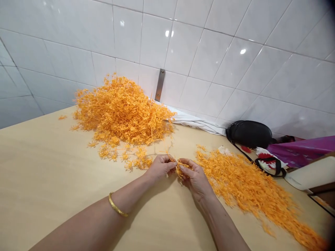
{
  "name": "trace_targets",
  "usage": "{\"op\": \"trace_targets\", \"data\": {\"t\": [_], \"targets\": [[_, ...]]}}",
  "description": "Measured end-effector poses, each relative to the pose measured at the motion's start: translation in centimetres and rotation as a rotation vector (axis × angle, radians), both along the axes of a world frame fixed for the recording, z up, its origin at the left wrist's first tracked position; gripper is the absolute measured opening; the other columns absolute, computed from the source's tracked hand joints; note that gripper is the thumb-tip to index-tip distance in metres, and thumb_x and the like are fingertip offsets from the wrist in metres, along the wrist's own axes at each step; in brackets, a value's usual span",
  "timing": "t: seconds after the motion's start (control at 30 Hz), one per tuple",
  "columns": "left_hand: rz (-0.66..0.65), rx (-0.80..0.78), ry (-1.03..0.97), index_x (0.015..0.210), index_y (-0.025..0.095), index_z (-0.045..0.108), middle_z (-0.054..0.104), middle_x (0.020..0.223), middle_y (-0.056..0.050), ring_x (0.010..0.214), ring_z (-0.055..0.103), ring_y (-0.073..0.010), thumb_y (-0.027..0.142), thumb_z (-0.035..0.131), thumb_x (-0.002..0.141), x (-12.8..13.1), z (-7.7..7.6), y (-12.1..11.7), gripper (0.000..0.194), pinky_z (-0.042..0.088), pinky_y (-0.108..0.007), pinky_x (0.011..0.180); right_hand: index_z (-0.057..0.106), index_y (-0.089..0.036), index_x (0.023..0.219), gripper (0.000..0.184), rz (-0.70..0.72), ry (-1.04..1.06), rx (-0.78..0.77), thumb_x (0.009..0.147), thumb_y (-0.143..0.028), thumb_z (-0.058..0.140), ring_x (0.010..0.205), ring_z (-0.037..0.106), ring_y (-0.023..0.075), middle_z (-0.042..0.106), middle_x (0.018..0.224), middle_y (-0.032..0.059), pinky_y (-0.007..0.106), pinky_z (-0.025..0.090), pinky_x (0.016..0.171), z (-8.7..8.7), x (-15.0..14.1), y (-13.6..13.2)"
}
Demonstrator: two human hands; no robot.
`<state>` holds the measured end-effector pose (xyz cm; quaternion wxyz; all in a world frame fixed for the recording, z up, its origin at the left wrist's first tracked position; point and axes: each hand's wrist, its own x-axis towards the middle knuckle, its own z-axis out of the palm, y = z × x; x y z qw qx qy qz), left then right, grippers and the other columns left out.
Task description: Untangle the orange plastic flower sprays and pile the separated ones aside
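Note:
My left hand [160, 166] and my right hand [195, 177] meet at the middle of a pale wooden table [52, 181], both pinched on one small orange plastic sprig [178, 166] held between their fingertips. A gold bangle [117, 207] circles my left wrist. Behind my left hand rises a large tangled heap of orange plastic sprigs [121, 111], with loose sprigs [125, 153] scattered at its foot. To the right of my right hand a flatter spread of small orange pieces [251, 191] stretches toward the table's near right corner.
A white tiled wall [209, 52] with a metal bracket [159, 84] backs the table. A white cloth [195, 122] lies along the wall. A black bag [248, 133] with a strap, a red-and-white patterned item [265, 155], purple cloth [303, 150] and a white object [311, 174] sit at the right.

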<state>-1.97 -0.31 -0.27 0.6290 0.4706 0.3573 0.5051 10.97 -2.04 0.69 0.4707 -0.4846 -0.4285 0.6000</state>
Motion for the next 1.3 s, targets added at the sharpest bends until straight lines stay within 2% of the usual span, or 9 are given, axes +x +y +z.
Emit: {"op": "trace_targets", "data": {"t": [0.1,0.2,0.37,0.53,0.7,0.87,1.0,1.17,1.3], "targets": [[0.047,-0.028,-0.031,0.055,0.013,0.054,0.048,0.043,0.002,0.039,0.041,-0.0060,0.019,0.061,0.058,0.1,0.2,-0.1,0.010,0.030,-0.020,0.043,0.056,-0.016,0.080,0.028,0.028,0.001,0.048,0.058,-0.030,0.067,0.043,0.037,0.0048,0.049,0.053,-0.0044,0.019,0.029,0.043,0.1,-0.4,-0.2],[0.124,-0.075,-0.077,0.056,0.014,0.053,0.048,0.044,0.003,0.039,0.041,-0.0056,0.020,0.061,0.058,0.5,0.3,-0.2,0.010,0.031,-0.020,0.043,0.054,-0.015,0.069,0.019,-0.011,-0.035,0.161,0.061,-0.030,0.065,0.046,0.036,0.0052,0.047,0.053,-0.0049,0.019,0.028,0.045,0.2,-1.1,-0.6],[0.209,-0.149,-0.200,0.054,0.015,0.048,0.044,0.040,0.005,0.036,0.036,-0.0039,0.022,0.063,0.058,0.8,0.5,-0.1,0.017,0.029,-0.018,0.041,0.049,-0.016,0.064,0.021,-0.013,-0.193,0.282,0.065,-0.033,0.061,0.046,0.031,0.0056,0.042,0.054,-0.0054,0.019,0.024,0.043,0.4,-1.7,-1.1],[0.203,-0.120,-0.140,0.052,0.014,0.047,0.043,0.039,0.005,0.034,0.035,-0.0038,0.023,0.062,0.058,0.5,0.6,0.1,0.019,0.027,-0.018,0.039,0.047,-0.016,0.067,0.025,0.028,-0.174,0.226,0.065,-0.038,0.060,0.046,0.031,0.0055,0.040,0.051,-0.0063,0.019,0.024,0.044,0.9,-1.9,-1.3],[0.149,-0.072,-0.086,0.051,0.014,0.047,0.044,0.039,0.004,0.035,0.037,-0.0043,0.022,0.061,0.059,0.4,0.4,0.2,0.018,0.027,-0.018,0.040,0.043,-0.017,0.058,0.030,0.010,-0.232,0.259,0.067,-0.042,0.057,0.043,0.027,0.0052,0.034,0.048,-0.0071,0.020,0.022,0.042,0.4,-1.9,-1.0],[0.193,-0.050,-0.019,0.050,0.015,0.047,0.042,0.037,0.005,0.033,0.035,-0.0047,0.022,0.058,0.061,0.8,-0.1,0.2,0.018,0.026,-0.019,0.037,0.035,-0.018,0.053,0.034,-0.051,-0.445,0.318,0.070,-0.042,0.053,0.045,0.025,0.0061,0.030,0.048,-0.0065,0.020,0.020,0.041,0.2,-1.8,-0.8],[0.234,-0.020,0.012,0.049,0.015,0.046,0.040,0.036,0.005,0.032,0.034,-0.0045,0.024,0.057,0.062,1.1,-0.3,0.3,0.020,0.025,-0.019,0.037,0.036,-0.018,0.050,0.031,-0.052,-0.607,0.373,0.070,-0.036,0.051,0.047,0.028,0.0070,0.032,0.047,-0.0057,0.021,0.022,0.043,1.2,-1.9,-1.7],[0.403,-0.064,-0.007,0.050,0.016,0.042,0.039,0.035,0.006,0.032,0.034,-0.0050,0.024,0.055,0.064,1.1,-0.2,1.0,0.020,0.027,-0.018,0.037,0.037,-0.018,0.051,0.023,0.154,-0.547,0.360,0.069,-0.027,0.048,0.044,0.028,0.0059,0.030,0.046,-0.0066,0.020,0.022,0.042,3.1,-2.9,-4.2],[0.318,-0.012,-0.005,0.053,0.017,0.041,0.042,0.038,0.006,0.035,0.036,-0.0052,0.027,0.055,0.065,0.9,-0.2,0.7,0.021,0.028,-0.018,0.038,0.039,-0.018,0.057,0.016,0.062,-0.446,0.283,0.067,-0.025,0.049,0.041,0.029,0.0052,0.035,0.046,-0.0074,0.019,0.023,0.041,2.8,-2.1,-3.6]]}}
